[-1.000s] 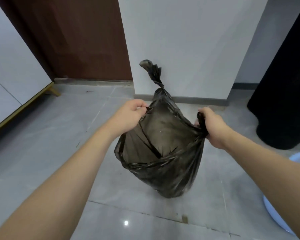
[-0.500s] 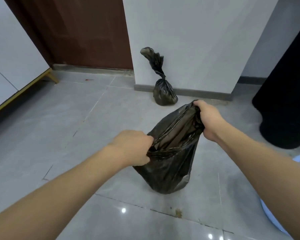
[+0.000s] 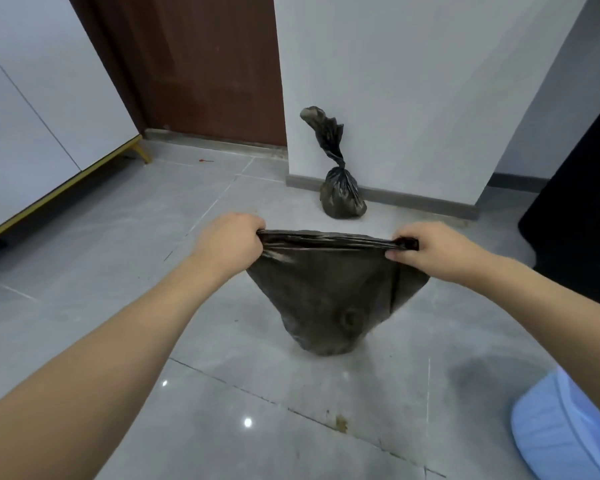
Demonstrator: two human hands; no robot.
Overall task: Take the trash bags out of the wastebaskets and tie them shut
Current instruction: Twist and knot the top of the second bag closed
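2 dark, crinkled plastic trash bags are in sight. The near bag (image 3: pixel 333 299) hangs above the grey floor tiles, its mouth pulled flat and taut into a straight horizontal band, the body sagging below into a rounded bulge. The far bag (image 3: pixel 342 197) sits on the floor against the white wall's base, knotted shut, its twisted neck rising upright and leaning left.

Bare forearms, no sleeves or jewellery

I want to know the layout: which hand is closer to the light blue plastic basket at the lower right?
Right. The right hand grips the black bag's rim above the light blue plastic basket; the left hand grips the far end.
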